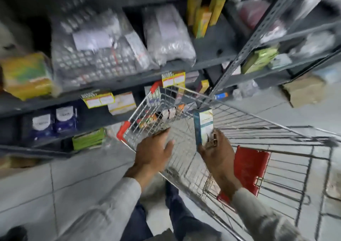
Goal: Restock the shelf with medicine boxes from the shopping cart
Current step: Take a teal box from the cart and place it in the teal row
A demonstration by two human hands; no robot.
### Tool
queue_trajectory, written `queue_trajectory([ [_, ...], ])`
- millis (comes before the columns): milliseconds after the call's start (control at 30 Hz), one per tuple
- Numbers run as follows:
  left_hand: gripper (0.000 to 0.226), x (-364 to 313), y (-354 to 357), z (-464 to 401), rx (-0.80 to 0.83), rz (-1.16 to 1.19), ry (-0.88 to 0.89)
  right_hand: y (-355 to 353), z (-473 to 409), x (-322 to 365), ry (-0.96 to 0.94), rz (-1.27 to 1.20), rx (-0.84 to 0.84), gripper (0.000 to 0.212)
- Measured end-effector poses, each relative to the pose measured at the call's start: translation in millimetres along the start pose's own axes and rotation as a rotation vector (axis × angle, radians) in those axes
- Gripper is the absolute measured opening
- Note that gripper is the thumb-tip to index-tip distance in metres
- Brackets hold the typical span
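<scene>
The wire shopping cart [258, 128] stands in front of me, its nose against the grey metal shelf [114, 82]. My right hand [217, 154] holds a blue-and-white medicine box [203, 125] upright over the cart's basket. My left hand [153, 152] rests on the cart's left rim, fingers spread, and I cannot tell whether it holds anything. Several small boxes [158, 117] lie at the front end of the basket. The whole view is blurred by motion.
Clear bags of blister packs [96, 48] fill the middle shelf, with a yellow-green box [25, 74] at its left. Dark blue packs [53, 122] and green boxes [88, 139] sit lower. A red child-seat flap [249, 168] is in the cart. Grey tiled floor lies below.
</scene>
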State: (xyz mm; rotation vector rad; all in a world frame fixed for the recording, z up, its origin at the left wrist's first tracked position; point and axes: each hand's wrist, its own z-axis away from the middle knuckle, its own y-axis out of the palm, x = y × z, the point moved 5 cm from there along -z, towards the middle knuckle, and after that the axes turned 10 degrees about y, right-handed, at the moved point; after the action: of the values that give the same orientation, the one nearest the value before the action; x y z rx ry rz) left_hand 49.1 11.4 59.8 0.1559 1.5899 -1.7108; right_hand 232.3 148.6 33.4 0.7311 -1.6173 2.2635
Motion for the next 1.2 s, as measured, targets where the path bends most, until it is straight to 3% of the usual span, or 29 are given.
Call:
queue_trajectory([
  [100,0.052,-40.7,-78.2,-2.7,-0.202,0.055,0.144,-60.2,17.8,67.3,-0.144,-0.073,-0.172,0.041],
  [233,0.051,-83.5,-204.7,0.3,-0.537,-0.01,0.299,-135.0,32.2,156.4,-0.331,-0.233,-0.39,0.066],
  [333,0.046,-100.1,-291.1,11.1,-0.773,-0.076,0.38,-184.1,34.3,216.9,-0.433,-0.398,-0.473,0.075],
  [467,0.048,-91.4,-384.4,25.1,-0.992,-0.182,0.371,-232.6,22.5,290.9,-0.518,-0.525,-0.451,0.068],
  [600,0.053,-63.3,-444.8,4.0,-0.886,-0.281,0.205,-264.0,7.6,355.9,-0.577,-0.591,-0.485,0.056],
  [767,0.056,-39.6,-446.7,-29.8,-0.661,-0.457,0.092,-275.3,-37.1,411.8,-0.526,-0.547,-0.462,0.051],
  [1200,0.081,-25.1,-436.8,-48.3,-0.635,-0.625,0.066,-273.2,-155.7,448.6,-0.39,-0.439,-0.452,0.058],
])
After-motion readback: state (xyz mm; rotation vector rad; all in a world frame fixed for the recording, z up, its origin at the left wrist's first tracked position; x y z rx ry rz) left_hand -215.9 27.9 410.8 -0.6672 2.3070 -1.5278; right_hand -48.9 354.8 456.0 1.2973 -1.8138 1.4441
